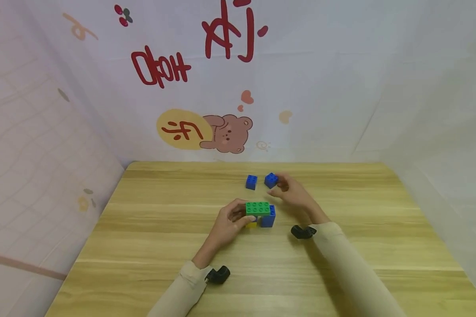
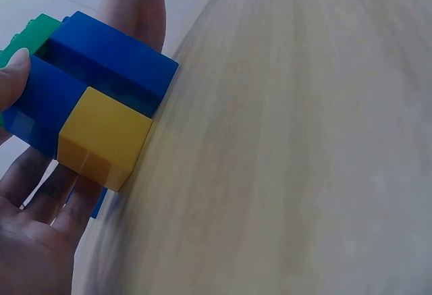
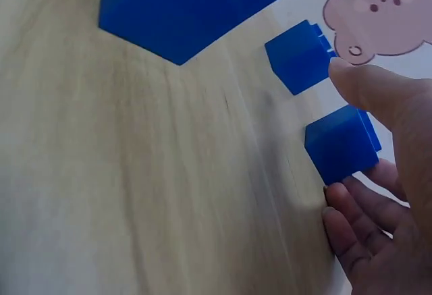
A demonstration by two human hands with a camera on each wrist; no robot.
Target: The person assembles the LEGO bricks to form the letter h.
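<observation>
In the head view my left hand [image 1: 231,222] holds a small structure of toy building bricks, thumb at its front. A green brick [image 1: 257,208] with studs lies across its top. Below it stand blue bricks [image 2: 111,59] and, at the bottom near the thumb side, a yellow brick [image 2: 104,140]. My right hand [image 1: 295,193] is at a loose blue brick [image 1: 271,180]; its fingers are at the brick's right side, while the thumb stands apart from it. Another loose blue brick [image 1: 251,182] sits to the left of that one.
The wooden table [image 1: 150,246] meets a white printed backdrop [image 1: 321,110] at its far edge. Light cloth also hangs along the left and right sides. A black wrist-worn piece [image 1: 219,275] projects from the left cuff, and a similar black piece [image 1: 303,232] from the right cuff.
</observation>
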